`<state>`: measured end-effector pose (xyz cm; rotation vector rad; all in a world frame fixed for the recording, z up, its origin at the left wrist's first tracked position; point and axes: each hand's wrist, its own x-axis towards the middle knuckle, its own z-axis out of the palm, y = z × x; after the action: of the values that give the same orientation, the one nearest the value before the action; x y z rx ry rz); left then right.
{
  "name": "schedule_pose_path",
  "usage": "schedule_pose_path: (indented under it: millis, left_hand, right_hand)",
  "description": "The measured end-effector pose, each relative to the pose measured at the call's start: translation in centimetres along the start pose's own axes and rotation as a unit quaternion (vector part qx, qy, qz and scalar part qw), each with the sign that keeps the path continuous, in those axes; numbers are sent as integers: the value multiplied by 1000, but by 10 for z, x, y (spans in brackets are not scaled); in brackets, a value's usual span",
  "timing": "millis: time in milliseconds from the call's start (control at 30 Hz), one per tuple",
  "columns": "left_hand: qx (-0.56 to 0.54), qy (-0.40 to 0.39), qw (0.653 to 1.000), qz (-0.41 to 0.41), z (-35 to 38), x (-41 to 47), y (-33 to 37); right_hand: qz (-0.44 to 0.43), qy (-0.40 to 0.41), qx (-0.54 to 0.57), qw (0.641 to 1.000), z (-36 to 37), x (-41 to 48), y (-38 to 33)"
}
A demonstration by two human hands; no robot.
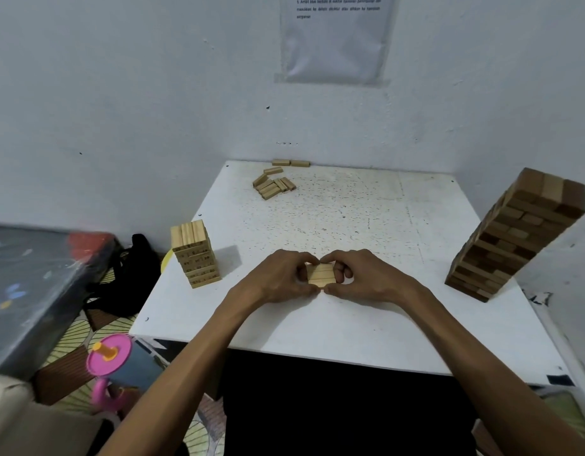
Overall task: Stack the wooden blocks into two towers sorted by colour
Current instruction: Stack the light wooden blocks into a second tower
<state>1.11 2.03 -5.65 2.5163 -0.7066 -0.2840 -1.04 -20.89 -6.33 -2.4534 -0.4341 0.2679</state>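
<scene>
Left hand and right hand both pinch 3 pale blocks on the table. Pale tower and dark tower hug its side edges.

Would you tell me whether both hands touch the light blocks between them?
Touching: the head view shows the left hand and right hand pinching the light blocks from opposite sides.

Both arms come in bare: the left forearm and right forearm are long and lean. The left hand and right hand are bare too, with knuckles and tendons showing on their backs. The dark mass between the arms may be clothing; I cannot tell.
</scene>
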Motion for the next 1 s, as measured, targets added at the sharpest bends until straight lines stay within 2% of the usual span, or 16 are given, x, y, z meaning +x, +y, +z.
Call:
schedule_pose_path:
  millis: [367, 667, 1000]
  left_hand:
    - [16, -28, 999, 0, -1, 4, 1]
    - [3, 84, 993, 77, 9, -8, -12]
    - [-30, 132, 984, 115, 20, -10, -14]
  right_hand:
    - [9, -29, -4, 1000, -6, 5, -1]
    - [-28, 24, -28, 999, -3, 2, 4]
    - [-100, 61, -17, 993, 8, -12, 10]
